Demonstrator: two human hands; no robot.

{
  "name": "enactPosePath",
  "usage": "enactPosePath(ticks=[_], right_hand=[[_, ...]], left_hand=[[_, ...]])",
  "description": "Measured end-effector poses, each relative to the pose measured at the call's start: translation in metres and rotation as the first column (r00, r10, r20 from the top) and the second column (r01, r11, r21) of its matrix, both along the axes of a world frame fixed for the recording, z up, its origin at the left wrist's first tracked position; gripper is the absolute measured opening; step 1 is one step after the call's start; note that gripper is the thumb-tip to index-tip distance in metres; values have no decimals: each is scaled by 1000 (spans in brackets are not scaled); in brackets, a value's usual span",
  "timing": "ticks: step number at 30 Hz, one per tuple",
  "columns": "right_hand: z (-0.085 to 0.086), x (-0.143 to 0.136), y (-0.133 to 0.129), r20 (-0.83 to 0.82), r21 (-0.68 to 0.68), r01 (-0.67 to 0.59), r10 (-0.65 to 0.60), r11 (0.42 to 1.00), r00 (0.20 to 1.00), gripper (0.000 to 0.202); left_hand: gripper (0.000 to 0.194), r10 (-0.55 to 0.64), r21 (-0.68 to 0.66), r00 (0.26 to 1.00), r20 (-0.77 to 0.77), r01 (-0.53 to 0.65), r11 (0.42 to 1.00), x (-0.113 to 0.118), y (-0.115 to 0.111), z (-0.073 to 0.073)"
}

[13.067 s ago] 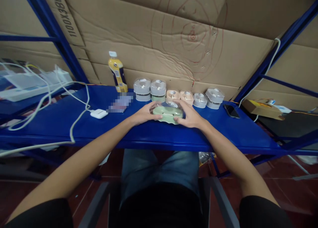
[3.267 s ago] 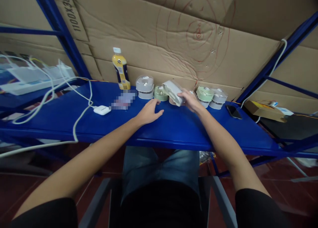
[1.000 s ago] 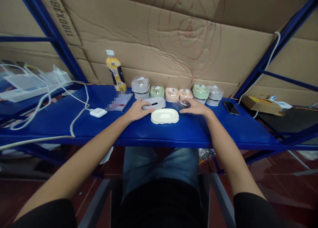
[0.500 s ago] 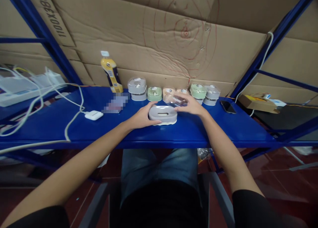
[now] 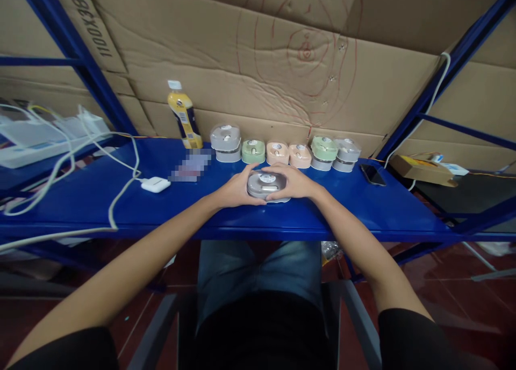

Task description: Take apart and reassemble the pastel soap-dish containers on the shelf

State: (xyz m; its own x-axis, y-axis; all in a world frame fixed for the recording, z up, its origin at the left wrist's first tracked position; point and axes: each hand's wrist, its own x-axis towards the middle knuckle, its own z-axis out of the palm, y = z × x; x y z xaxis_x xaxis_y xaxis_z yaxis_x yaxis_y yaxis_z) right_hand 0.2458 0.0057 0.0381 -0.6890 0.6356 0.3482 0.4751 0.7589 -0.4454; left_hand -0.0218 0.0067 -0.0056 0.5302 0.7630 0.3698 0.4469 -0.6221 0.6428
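Near the front edge of the blue table [image 5: 193, 211], a grey oval box [image 5: 258, 186] with a clear lid and a round label sits between my hands. My left hand [image 5: 238, 189] is curved round its left end. Round the right end and over the lid's right side curls my right hand [image 5: 292, 182]. A pale rim shows under the box at the lower right. Behind my hands stand a green box [image 5: 253, 152] and two peach boxes [image 5: 277, 153].
A stack of grey boxes [image 5: 226, 139] and a yellow bottle [image 5: 185, 117] stand at the back left. White cables and a white case [image 5: 155, 185] lie left. Back right are a green-topped stack [image 5: 324, 149], another grey stack [image 5: 346, 151] and a phone [image 5: 372, 174].
My right hand has brought the clear lid down and left onto the grey box, where it now sits with its label showing. My left hand stays at the box's left end.
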Motion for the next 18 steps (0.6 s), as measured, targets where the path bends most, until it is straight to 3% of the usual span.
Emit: enactPosePath(ticks=[18], right_hand=[[-1,-2,-3,48,19,-26,25,999,999,86]], left_hand=[[132,1,-63,1000,13,0,998,1,-2,4]])
